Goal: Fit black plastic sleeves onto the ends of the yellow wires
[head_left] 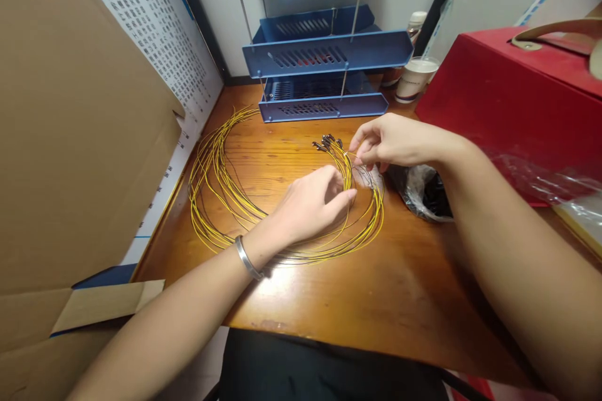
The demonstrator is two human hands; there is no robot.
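Note:
A bundle of thin yellow and black wires (pixel 371 225) lies in wide loops on the wooden table (pixel 376 307). My left hand (pixel 315 200), with a silver bangle at the wrist, is closed round the bundle a little below its end. Small dark connectors (pixel 328 142) tip the wires just beyond that grip. To their right, my right hand (pixel 376 143) pinches with thumb and fingertips at what looks like a thin wire by the bundle. Other loops of the same wires (pixel 207 182) spread to the left, partly hidden under my left forearm.
At the back stands a blue tiered tray rack (pixel 324 108). A paper cup (pixel 414 81) and a bottle (pixel 416 22) are beside it. On the right are a red box (pixel 470 88) and a black plastic bag (pixel 423 197). A large cardboard box (pixel 79 138) borders the left.

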